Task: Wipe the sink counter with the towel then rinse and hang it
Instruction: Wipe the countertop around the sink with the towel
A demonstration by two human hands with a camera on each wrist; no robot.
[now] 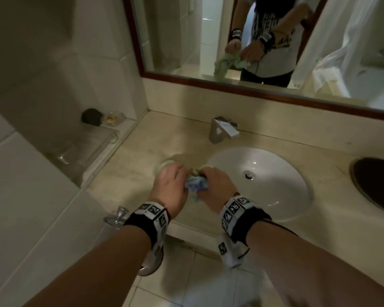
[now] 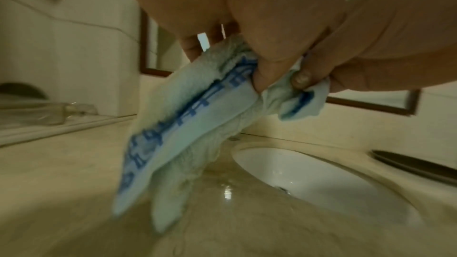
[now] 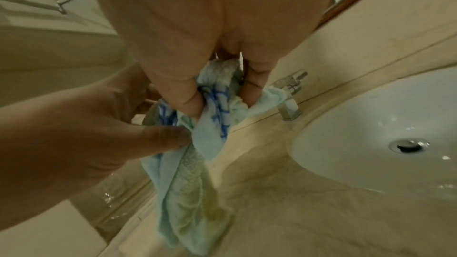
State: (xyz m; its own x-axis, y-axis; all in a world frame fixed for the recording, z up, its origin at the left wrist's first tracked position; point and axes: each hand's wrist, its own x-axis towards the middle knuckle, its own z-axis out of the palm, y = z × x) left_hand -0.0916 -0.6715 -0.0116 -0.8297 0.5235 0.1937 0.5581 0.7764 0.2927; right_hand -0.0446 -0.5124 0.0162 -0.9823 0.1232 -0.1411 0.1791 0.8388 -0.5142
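Note:
A pale green towel (image 1: 196, 185) with a blue-patterned band is bunched between both hands, above the beige counter (image 1: 131, 171) just left of the white sink basin (image 1: 264, 180). My left hand (image 1: 171, 185) grips its left part, my right hand (image 1: 213, 187) pinches the other end. In the left wrist view the towel (image 2: 178, 130) hangs down from curled fingers (image 2: 274, 62) toward the wet counter (image 2: 74, 173). The right wrist view shows the towel (image 3: 188, 183) drooping below my right hand's fingers (image 3: 183, 89), its lower end near the counter (image 3: 284, 212).
A square chrome faucet (image 1: 223, 129) stands behind the basin. A dark round opening (image 1: 375, 185) is set into the counter at the right. A glass shelf (image 1: 91, 147) with small items sits at the left. A mirror (image 1: 253, 41) hangs above, a chrome knob (image 1: 118, 217) is below left.

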